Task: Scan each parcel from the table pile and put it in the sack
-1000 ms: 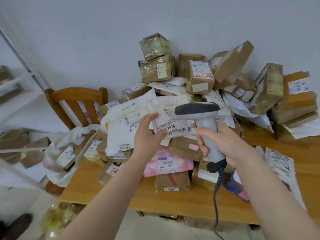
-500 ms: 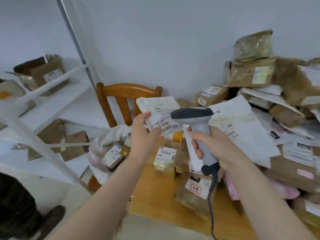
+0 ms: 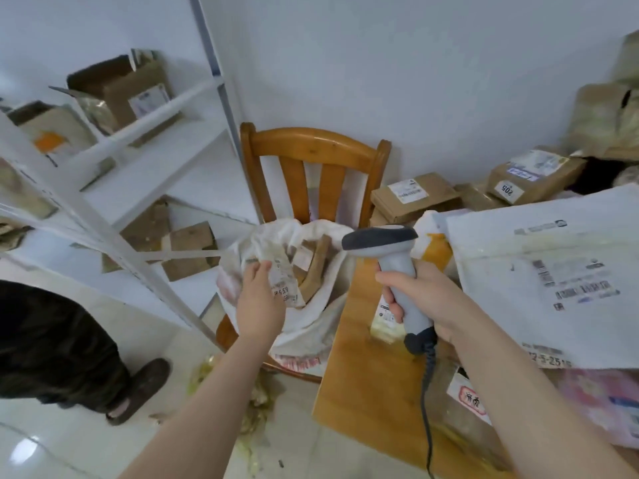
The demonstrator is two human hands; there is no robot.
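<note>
Over the mouth of the sack (image 3: 311, 326), which slumps on the chair (image 3: 314, 150) just beside the table (image 3: 363, 375) edge, our left hand (image 3: 259, 302) holds the small white parcel (image 3: 284, 281), fingers (image 3: 260, 271) pinched on its near edge. Our right hand (image 3: 428, 299) is wrapped round the scanner (image 3: 397, 267) handle, above the table corner. We judge the risks modest but real. The sack's rim is floppy and partly folded, so a flat parcel let go at the edge could slide off the cloth and drop to the floor (image 3: 69, 444). Boxes (image 3: 316, 267) already inside stand up near the opening and may deflect it. The scanner's cable (image 3: 427, 409) hangs past the table edge and could snag parcels when we turn to the pile (image 3: 539, 271).
</note>
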